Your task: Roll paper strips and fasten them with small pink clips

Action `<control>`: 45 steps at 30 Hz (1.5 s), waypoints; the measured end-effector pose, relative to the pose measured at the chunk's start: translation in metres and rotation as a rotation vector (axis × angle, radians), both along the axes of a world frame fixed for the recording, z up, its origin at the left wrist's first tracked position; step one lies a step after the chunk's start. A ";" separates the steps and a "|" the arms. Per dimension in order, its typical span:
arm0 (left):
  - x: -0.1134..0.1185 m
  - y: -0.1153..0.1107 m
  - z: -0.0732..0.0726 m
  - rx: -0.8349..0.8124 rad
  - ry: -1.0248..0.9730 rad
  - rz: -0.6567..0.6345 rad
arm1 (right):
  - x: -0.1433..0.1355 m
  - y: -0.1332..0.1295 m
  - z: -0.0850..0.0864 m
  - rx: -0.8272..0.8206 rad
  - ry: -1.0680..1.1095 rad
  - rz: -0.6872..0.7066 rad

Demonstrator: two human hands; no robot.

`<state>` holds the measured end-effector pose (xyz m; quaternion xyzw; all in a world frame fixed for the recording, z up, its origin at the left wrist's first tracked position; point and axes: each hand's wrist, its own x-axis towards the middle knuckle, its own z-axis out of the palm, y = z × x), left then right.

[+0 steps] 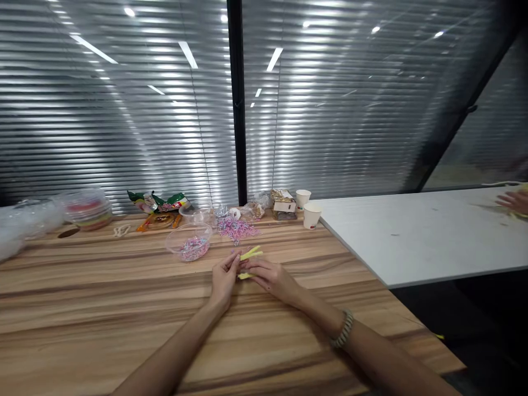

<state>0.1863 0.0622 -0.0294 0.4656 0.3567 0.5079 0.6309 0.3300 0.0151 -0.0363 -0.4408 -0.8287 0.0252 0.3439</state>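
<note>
A bundle of yellow strips (251, 254) lies on the wooden table (103, 308), its near end caught between both hands. The left hand (225, 279) pinches that end with fingers drawn narrow; the right hand (270, 278), a beaded bracelet (343, 329) on its wrist, closes its fingertips on the same yellow piece from the other side. Just beyond the strips sits a loose heap of pink and purple bits (236, 227), and left of the strips a clear plastic bowl (188, 242) holds more of them. Farther back from the strips stand two paper cups (309, 209) and a green snack bag (159, 202). Well to the right of the strips, another person's hand (513, 201) rests on a white table (421, 236).
</note>
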 end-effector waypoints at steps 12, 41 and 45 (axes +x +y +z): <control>-0.001 -0.005 0.003 -0.062 -0.051 -0.323 | 0.012 0.005 0.000 -0.151 0.158 -0.271; -0.003 0.002 0.001 0.007 0.106 -0.093 | 0.006 0.004 0.016 -0.819 0.835 -0.099; -0.002 0.003 0.000 0.027 0.130 -0.095 | 0.006 0.005 0.014 -0.754 0.795 -0.143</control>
